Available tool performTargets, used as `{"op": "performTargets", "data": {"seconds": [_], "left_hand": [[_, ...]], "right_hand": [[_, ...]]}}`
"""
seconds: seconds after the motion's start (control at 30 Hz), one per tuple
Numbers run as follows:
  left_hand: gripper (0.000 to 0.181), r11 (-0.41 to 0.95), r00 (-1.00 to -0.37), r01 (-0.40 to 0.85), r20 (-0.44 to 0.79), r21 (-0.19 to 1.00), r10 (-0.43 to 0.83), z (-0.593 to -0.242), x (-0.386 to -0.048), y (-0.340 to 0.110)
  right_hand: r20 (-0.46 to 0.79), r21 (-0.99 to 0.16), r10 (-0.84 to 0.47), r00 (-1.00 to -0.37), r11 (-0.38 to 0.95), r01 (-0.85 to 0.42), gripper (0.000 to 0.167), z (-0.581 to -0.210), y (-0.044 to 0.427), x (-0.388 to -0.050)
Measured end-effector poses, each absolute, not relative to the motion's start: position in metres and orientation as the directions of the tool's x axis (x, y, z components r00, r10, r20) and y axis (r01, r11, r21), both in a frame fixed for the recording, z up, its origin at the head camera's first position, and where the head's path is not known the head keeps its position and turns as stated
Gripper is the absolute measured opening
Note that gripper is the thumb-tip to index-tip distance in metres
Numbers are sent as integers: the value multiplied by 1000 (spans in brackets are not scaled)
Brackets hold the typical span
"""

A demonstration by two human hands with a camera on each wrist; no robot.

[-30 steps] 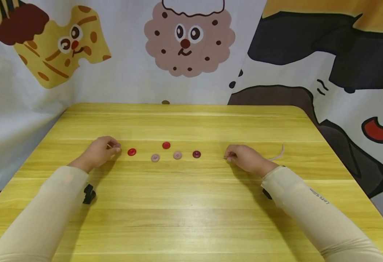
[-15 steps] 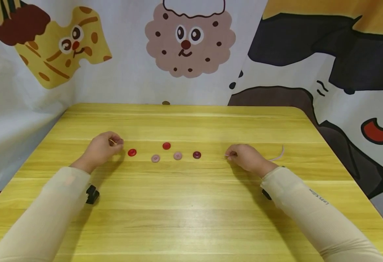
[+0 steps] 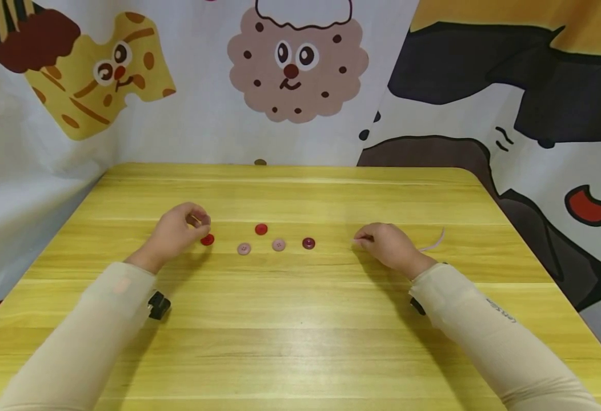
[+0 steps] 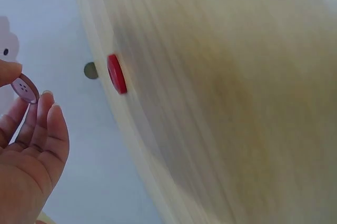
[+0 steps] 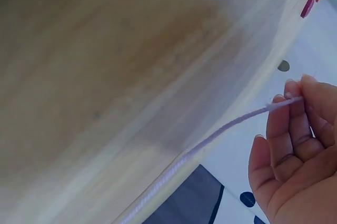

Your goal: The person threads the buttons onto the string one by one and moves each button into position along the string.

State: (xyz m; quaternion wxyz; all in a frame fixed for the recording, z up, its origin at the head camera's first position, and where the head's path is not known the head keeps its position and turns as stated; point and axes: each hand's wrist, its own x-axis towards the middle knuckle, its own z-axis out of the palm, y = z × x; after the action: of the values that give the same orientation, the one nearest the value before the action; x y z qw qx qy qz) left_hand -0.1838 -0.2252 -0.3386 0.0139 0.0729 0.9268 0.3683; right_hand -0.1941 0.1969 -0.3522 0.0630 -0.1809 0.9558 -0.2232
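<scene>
Between thumb and fingertips, my left hand (image 3: 177,231) pinches a pinkish four-hole button (image 4: 25,88), seen clearly in the left wrist view. That hand is raised above the table beside a red button (image 3: 207,240), partly covering it in the head view. My right hand (image 3: 387,245) pinches the end of a pale purple cord (image 5: 210,139) between thumb and fingers. The cord trails behind the hand onto the table, where its far end (image 3: 436,242) shows. Between my hands lie another red button (image 3: 261,229), two pink buttons, left (image 3: 244,249) and right (image 3: 278,245), and a dark red button (image 3: 308,243).
The wooden table (image 3: 290,331) has rounded far corners. A printed cloth (image 3: 197,131) hangs right behind it. A black wrist camera (image 3: 159,305) sits under my left wrist, with another partly visible under the right.
My left hand has moved right and slightly away from me with the pink button, coming next to the leftmost red button. My right hand has stayed nearly in place, holding the cord.
</scene>
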Motion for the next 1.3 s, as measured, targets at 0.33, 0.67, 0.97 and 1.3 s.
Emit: {"op": "performTargets", "data": {"seconds": [0.33,0.67,0.97,1.3], "left_hand": [[24,659,-986,137,41,739,159,-337,-183,-207],[20,594,-971,227,131,772,201,-341,-189,-179],[21,512,-963,257,176,820,202,-345,-191,-162],[23,410,-968,234,173,882,181,-340,-190,-143]], "right_hand": [[0,-468,-364,-932,823,-321,18,-352,194,-192],[56,-493,-349,-935,805,-330,18,-350,189,-191],[50,-535,-326,-944,789,-301,19,-349,185,-191],[70,-561,-300,-951,777,-287,21,-342,182,-190]]}}
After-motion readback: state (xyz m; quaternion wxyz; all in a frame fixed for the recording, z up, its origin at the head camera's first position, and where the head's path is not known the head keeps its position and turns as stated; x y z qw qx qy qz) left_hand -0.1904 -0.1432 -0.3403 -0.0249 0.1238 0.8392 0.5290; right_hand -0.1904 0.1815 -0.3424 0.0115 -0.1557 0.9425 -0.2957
